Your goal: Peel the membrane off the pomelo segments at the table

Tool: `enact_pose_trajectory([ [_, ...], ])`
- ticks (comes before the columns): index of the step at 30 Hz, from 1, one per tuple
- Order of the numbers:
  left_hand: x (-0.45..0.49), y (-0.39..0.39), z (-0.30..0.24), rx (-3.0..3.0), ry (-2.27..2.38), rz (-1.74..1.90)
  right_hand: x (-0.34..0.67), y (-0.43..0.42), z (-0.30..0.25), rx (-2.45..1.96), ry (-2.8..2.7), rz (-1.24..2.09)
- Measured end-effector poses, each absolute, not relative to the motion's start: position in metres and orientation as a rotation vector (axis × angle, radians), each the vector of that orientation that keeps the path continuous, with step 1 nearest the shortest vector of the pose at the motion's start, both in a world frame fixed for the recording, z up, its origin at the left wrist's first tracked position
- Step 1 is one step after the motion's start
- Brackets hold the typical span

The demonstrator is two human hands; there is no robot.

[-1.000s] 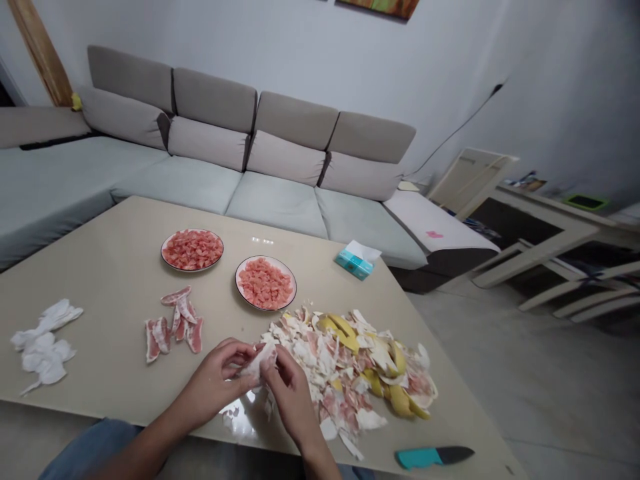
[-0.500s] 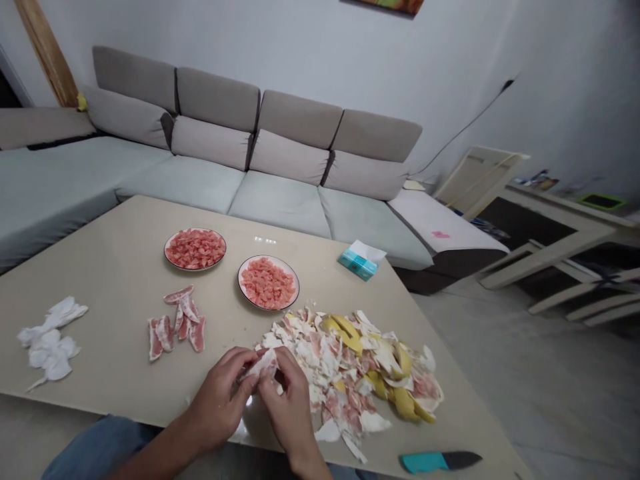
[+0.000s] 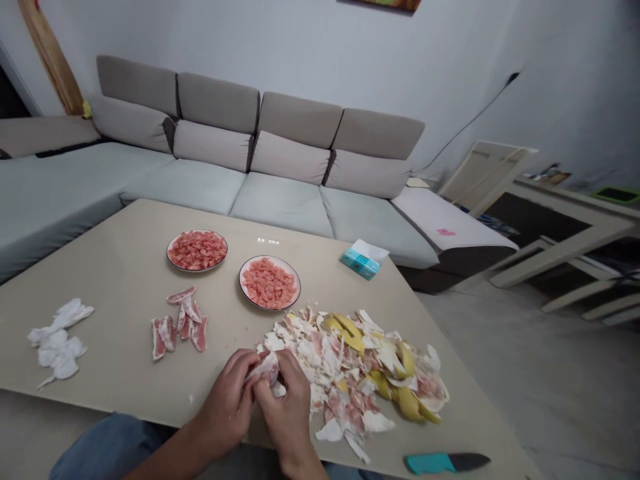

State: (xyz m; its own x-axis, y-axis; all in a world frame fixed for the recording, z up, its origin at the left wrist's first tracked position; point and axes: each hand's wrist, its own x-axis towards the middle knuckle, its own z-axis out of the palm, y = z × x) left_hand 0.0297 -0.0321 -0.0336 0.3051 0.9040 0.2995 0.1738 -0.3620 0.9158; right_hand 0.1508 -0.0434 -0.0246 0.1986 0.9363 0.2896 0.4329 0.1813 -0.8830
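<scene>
Between my two hands is a pomelo segment (image 3: 267,368), pinkish with white membrane on it. My left hand (image 3: 227,400) grips its left end, fingers curled. My right hand (image 3: 287,407) pinches the other end with thumb and fingers. Both hands are above the near edge of the table, just left of a heap of white and yellow pomelo peel (image 3: 345,360). Several unpeeled pomelo segments (image 3: 167,333) lie to the left. Behind them stand a plate of pink pulp pieces (image 3: 197,250) and a second plate of pulp (image 3: 269,283).
A knife with a teal handle (image 3: 430,463) lies at the table's near right edge. A blue tissue pack (image 3: 361,260) sits at the far right. Crumpled white tissues (image 3: 60,343) lie at the left. A grey sofa (image 3: 280,193) stands behind the table (image 3: 115,267).
The camera view has shifted slightly. My hands stay in nearly the same place on the pomelo segment, with the right thumb moved a little left over it.
</scene>
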Motion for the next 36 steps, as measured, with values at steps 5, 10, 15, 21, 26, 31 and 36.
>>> enact_pose_trajectory([
  [5, 0.026, -0.027, -0.027, 1.842, 0.911, 1.044, 0.157, -0.045, -0.021, -1.402, -1.397, 0.636],
  [10, 0.021, -0.025, -0.021, 1.810, 0.869, 0.931, 0.161, -0.044, -0.020, -1.421, -1.380, 0.648],
  [15, 0.022, -0.028, -0.024, 1.793, 0.888, 0.906, 0.163, -0.038, -0.023, -1.463, -1.343, 0.715],
  [21, 0.028, -0.027, -0.027, 1.769, 1.032, 0.931, 0.160, -0.033, -0.030, -1.493, -1.386, 0.689],
  [26, 0.031, -0.027, -0.028, 1.789, 1.074, 0.974, 0.155, -0.034, -0.035, -1.511, -1.457, 0.474],
  [31, 0.033, -0.027, -0.030, 1.816, 1.074, 0.962, 0.157, -0.033, -0.039, -1.524, -1.495, 0.393],
  [36, 0.034, -0.023, -0.033, 1.848, 1.103, 0.931, 0.160, -0.031, -0.040, -1.506, -1.485, 0.409],
])
